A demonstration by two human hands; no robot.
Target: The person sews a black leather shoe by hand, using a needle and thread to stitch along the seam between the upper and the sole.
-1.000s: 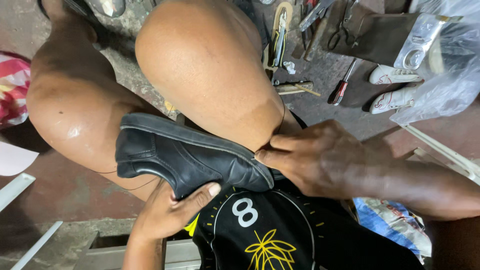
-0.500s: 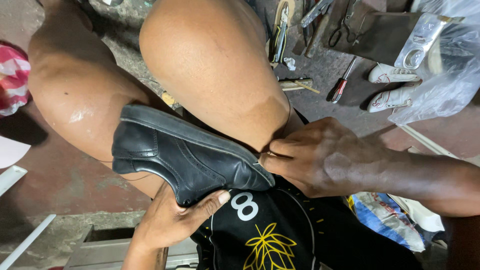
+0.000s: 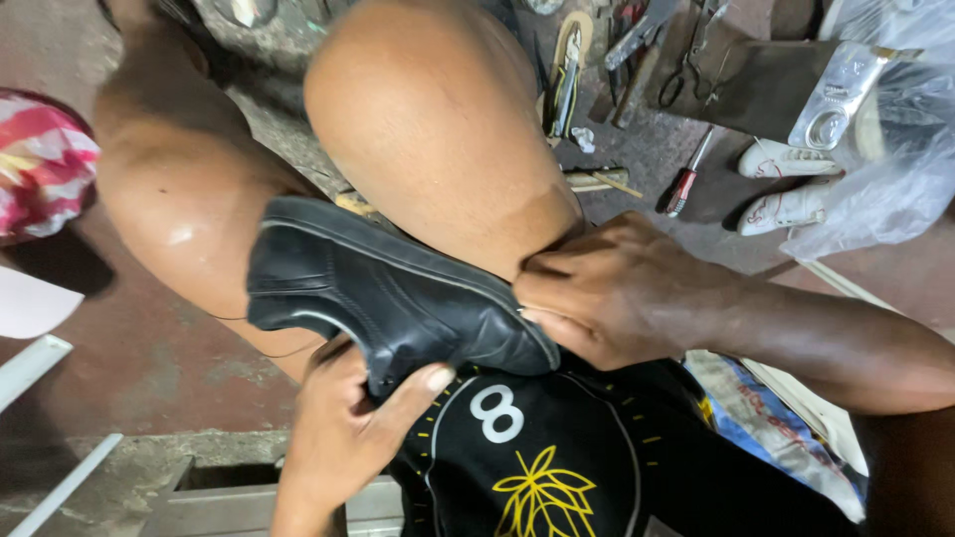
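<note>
Black leather low-top shoe (image 3: 393, 298) lies across the lap, wedged between the bare knees, toe toward the right hand (image 3: 617, 293). Left hand (image 3: 343, 433) cups it from below, thumb on the upper. Right fingers are pinched tight at the toe-end seam; can't tell what they hold. Best kept clamped by the knees, pulls short and in line with the seam.

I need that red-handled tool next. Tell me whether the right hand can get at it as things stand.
Probably not right away: the right hand is pinching the black shoe's toe. The red-handled tool lies uncovered on the floor beyond it, so once that grip lets go, the way looks free.
</note>
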